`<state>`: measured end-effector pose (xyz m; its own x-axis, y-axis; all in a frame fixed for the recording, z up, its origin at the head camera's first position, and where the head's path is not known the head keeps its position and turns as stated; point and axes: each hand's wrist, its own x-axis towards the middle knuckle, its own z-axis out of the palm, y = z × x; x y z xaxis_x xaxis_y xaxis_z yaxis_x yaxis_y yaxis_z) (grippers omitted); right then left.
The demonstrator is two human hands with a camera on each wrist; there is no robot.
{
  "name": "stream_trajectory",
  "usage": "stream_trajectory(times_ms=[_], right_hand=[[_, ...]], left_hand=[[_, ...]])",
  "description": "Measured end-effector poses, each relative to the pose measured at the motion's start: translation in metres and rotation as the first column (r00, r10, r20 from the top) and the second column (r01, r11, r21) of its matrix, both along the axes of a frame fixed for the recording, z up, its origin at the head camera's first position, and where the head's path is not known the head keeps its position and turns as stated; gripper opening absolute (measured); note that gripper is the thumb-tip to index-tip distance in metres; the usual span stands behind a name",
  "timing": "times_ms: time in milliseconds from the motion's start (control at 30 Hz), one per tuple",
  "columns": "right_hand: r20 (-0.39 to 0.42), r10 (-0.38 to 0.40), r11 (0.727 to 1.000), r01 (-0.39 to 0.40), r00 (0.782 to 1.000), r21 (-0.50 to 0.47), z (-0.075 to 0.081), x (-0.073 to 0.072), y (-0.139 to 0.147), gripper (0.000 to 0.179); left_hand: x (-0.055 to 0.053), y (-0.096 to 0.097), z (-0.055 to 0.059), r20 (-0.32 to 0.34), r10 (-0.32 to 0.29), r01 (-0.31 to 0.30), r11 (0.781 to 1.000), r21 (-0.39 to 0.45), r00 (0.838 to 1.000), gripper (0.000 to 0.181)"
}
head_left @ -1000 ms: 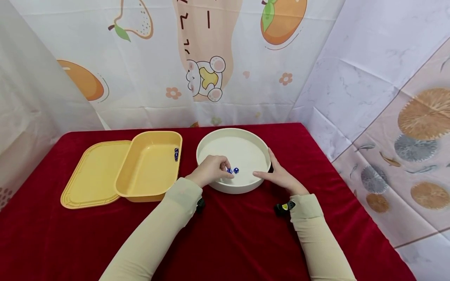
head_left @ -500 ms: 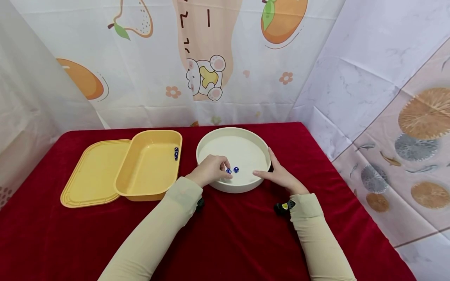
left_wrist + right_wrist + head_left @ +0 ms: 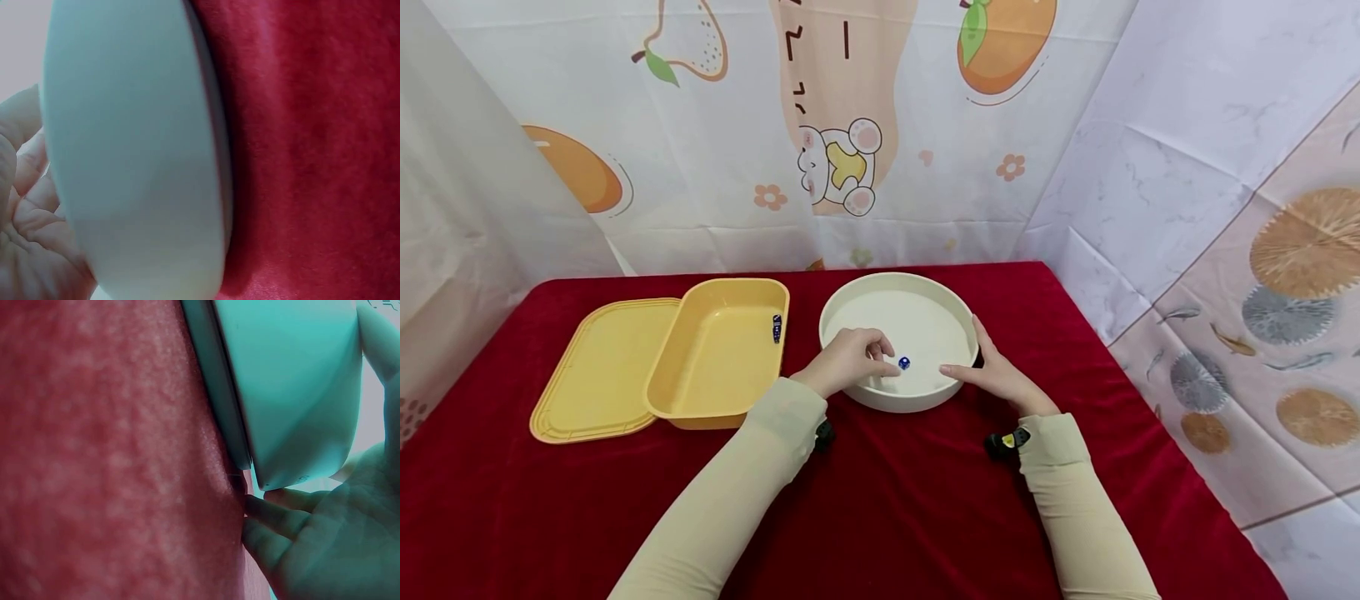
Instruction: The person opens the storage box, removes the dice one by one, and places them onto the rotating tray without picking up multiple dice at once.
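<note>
Inside the round white tray [image 3: 927, 333], my left hand [image 3: 847, 360] is lowered over the near left rim with its fingers bent. Thumb and index tips stand a little apart, and no die shows between them. One blue die [image 3: 904, 363] lies on the tray floor just beyond these fingertips. In the left wrist view the tray's wall [image 3: 134, 150] hides the fingertips, so anything they hold is out of sight. My right hand [image 3: 996, 377] holds the tray's right side, thumb over the rim and fingers against the outer wall, as the right wrist view also shows.
Left of the tray stands a yellow box [image 3: 715, 358], with a short row of blue dice [image 3: 777, 328] along its right side. Its yellow lid [image 3: 602, 367] lies partly under it. Red cloth [image 3: 910, 500] covers the table; printed curtains hang behind and at the sides.
The second blue die, earlier visible at the left fingertips, has gone from view. The left thumb and fingers have shifted slightly. The right hand and tray stay put.
</note>
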<state>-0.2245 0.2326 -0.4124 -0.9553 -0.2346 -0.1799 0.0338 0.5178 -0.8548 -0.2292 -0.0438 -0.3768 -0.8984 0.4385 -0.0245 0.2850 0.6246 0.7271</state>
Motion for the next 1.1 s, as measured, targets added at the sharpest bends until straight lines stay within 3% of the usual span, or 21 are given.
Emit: stream_trajectory(times_ms=[200, 567, 867, 1100], right_hand=[[0.000, -0.001, 1.000, 0.001, 1.000, -0.002, 0.002, 0.001, -0.001, 0.117], [-0.001, 0.001, 1.000, -0.001, 1.000, 0.006, 0.004, 0.000, 0.000, 0.117], [0.021, -0.006, 1.000, 0.006, 1.000, -0.004, 0.002, 0.004, 0.002, 0.116], [0.013, 0.005, 1.000, -0.005, 1.000, -0.004, 0.004, 0.003, 0.000, 0.115]], left_hand=[[0.003, -0.001, 0.010, -0.006, 0.025, -0.025, 0.995, 0.094, 1.000, 0.023], [-0.001, -0.005, 0.048, -0.036, 0.164, -0.150, 0.954, 0.258, 0.986, 0.028], [-0.010, -0.026, 0.067, -0.013, 0.287, -0.267, 0.906, 0.327, 0.958, 0.043], [-0.022, -0.056, 0.076, -0.064, 0.364, -0.330, 0.896, 0.298, 0.929, 0.042]])
